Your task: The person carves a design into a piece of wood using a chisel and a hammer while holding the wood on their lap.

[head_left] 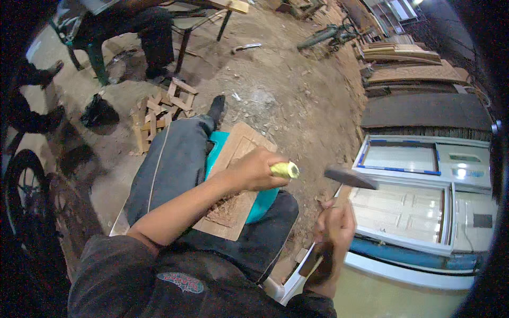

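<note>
Across my lap lies a wooden panel (pixel 245 143) with a recessed, carved area and loose shavings on it. Beneath it shows a teal board or tray (pixel 264 205). My left hand (pixel 257 168) is closed over the panel around a chisel-like tool with a yellow handle (pixel 285 169); the handle's butt points right, and the blade is hidden. To the right, my right hand (pixel 336 223) grips a hammer (pixel 351 178) by its wooden handle. The dark hammer head is raised, apart from the yellow handle's end.
Wood offcuts (pixel 156 114) lie beyond my left knee, near a black plastic bag (pixel 99 110). Another hammer (pixel 246 47) rests on the dirt floor. White framed panels (pixel 403 212) and stacked boards (pixel 419 74) stand at right. A person sits at far left, near a wheel (pixel 29 183).
</note>
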{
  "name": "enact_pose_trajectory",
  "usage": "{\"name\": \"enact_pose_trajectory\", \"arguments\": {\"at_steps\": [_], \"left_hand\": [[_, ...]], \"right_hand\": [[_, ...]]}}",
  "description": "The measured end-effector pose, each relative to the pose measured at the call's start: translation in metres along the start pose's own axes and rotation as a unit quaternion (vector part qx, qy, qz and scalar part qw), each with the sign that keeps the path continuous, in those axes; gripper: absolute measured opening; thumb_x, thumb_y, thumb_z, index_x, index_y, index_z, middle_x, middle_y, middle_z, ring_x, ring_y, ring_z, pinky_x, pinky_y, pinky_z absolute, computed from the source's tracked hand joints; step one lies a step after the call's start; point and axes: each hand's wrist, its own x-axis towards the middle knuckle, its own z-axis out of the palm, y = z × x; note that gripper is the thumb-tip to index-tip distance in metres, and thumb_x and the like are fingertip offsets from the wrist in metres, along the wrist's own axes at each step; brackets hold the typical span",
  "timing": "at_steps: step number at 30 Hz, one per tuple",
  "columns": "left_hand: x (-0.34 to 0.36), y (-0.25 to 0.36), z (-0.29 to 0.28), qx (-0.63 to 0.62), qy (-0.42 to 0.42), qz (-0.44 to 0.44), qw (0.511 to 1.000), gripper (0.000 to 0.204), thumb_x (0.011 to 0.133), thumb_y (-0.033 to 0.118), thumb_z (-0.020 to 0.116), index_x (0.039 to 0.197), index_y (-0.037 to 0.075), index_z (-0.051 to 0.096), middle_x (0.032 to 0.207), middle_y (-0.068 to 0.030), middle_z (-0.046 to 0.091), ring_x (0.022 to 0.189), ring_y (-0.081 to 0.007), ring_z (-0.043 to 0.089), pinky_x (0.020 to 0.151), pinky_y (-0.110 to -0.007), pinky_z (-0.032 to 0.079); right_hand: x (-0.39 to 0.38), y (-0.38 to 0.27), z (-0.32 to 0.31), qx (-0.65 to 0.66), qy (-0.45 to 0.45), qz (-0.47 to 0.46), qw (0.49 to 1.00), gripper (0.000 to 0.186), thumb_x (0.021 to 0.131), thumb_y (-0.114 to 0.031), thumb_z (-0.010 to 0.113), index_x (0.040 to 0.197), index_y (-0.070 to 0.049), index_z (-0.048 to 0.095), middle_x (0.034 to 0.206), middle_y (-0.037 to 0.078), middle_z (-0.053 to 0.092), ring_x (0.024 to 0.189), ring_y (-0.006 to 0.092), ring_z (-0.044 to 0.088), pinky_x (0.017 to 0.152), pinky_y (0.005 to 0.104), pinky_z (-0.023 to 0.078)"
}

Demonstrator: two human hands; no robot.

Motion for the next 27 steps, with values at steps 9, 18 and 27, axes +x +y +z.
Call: {"name": "enact_pose_trajectory", "arguments": {"at_steps": [9,18,27], "left_hand": [[0.004,0.002,-0.002,-0.044,0.005,-0.055,0.998,0.024,0.073,0.022,0.07,0.088,0.004,0.066,0.075,-0.0159,0.065,0.067,-0.0278,0.063,0.065,-0.036,0.049],[0.003,-0.014,0.0,0.008,0.042,0.038,0.998,0.028,0.072,0.025,0.072,0.092,0.005,0.066,0.078,-0.0173,0.066,0.071,-0.0338,0.064,0.065,-0.039,0.05],[0.006,-0.01,0.002,-0.009,0.032,0.006,0.999,0.026,0.073,0.024,0.071,0.088,0.005,0.064,0.074,-0.0167,0.064,0.069,-0.0334,0.063,0.063,-0.04,0.048]], "right_hand": [[0.005,-0.002,-0.023,0.32,-0.02,-0.192,0.928,0.035,0.097,-0.044,0.043,0.1,-0.009,0.047,0.06,0.002,0.042,0.042,0.0162,0.042,0.035,0.0303,0.038],[0.004,-0.007,-0.026,-0.009,0.041,-0.167,0.985,0.029,0.099,-0.037,0.048,0.1,-0.008,0.049,0.06,0.003,0.045,0.044,0.0089,0.041,0.037,0.0232,0.037],[0.023,0.006,-0.012,0.073,-0.113,-0.357,0.924,0.023,0.099,-0.026,0.043,0.113,-0.008,0.048,0.07,0.004,0.048,0.045,0.0108,0.041,0.041,0.0215,0.042]]}}
